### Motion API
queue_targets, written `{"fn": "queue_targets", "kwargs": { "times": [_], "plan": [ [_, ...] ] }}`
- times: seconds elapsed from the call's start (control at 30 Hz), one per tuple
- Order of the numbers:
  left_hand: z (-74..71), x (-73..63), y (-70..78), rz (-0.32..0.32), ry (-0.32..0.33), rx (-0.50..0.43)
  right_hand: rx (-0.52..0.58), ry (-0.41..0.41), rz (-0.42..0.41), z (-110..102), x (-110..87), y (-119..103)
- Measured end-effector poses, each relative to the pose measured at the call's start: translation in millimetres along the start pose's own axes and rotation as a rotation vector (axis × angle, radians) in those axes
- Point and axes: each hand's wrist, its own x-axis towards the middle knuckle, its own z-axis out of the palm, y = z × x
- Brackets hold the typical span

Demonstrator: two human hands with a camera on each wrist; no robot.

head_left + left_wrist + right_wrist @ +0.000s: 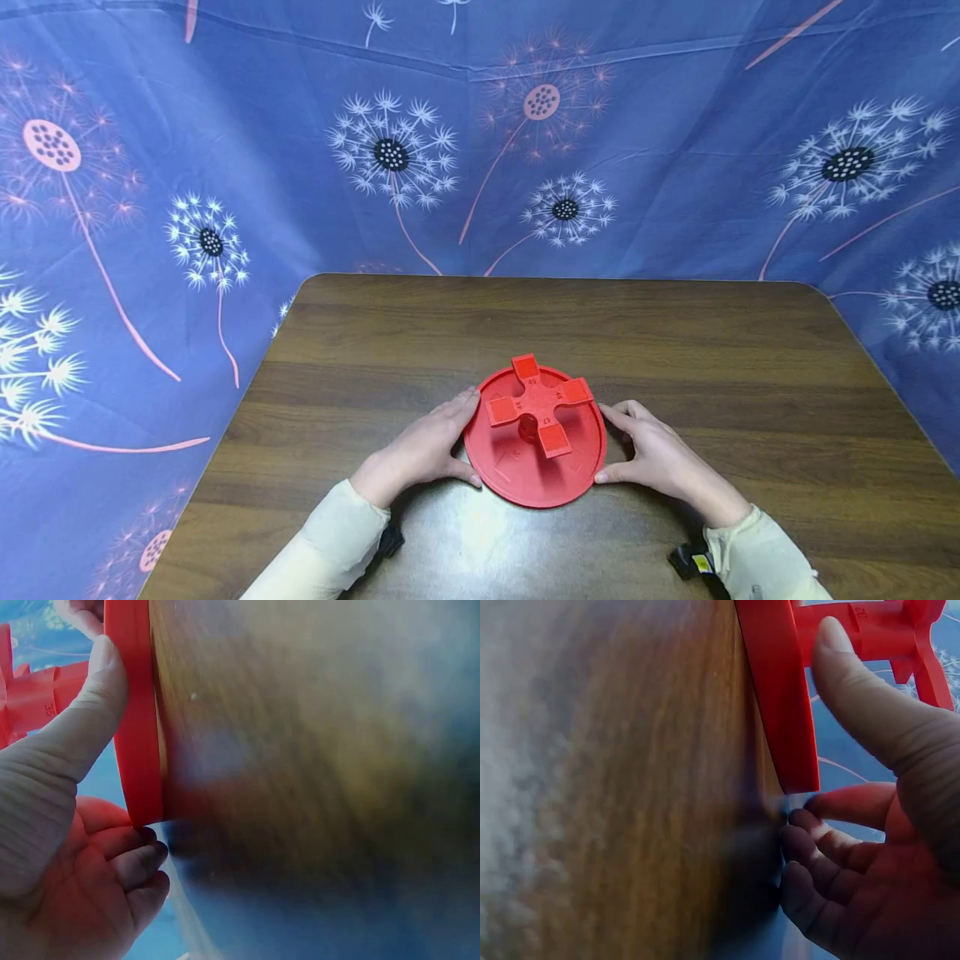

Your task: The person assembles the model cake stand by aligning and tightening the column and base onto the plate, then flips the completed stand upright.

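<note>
A red plastic stand [540, 487] sits on the table, with a round rimmed base and a short central post. Four numbered arms spread from the top of its post. My left hand [423, 442] grips the left side of the base; its thumb lies on the upper edge of the rim in the left wrist view, and its fingers curve around the far left side. At the opposite side, my right hand [656, 446] has its relaxed fingertips right at the rim. In the right wrist view, its thumb [855, 682] stands beside the post, above the rim.
The stand lies on a brown wood-grain table [675, 333] with rounded far corners. Behind and beside the table hangs a blue cloth [465, 167] printed with dandelions. A black strap [686, 562] shows at the right wrist, below a pale sleeve [765, 558].
</note>
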Motion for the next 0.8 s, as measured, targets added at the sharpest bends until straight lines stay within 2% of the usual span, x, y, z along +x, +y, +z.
{"fn": "queue_targets", "kwargs": {
  "times": [0.17, 0.5, 0.8],
  "plan": [
    [-0.7, 0.6, -3.0, 0.034, 0.012, 0.016, -0.021, -0.028, -0.026, 1.5, 2.3, 1.4],
    [-2.5, 1.1, -2.4, 0.049, 0.043, 0.043, -0.042, 0.033, -0.064, 6.2, 3.7, 3.0],
    [0.0, 3.0, -3.4, 0.042, 0.057, 0.015, -0.02, 0.052, -0.061, 9.2, 3.7, 5.0]
  ]
}}
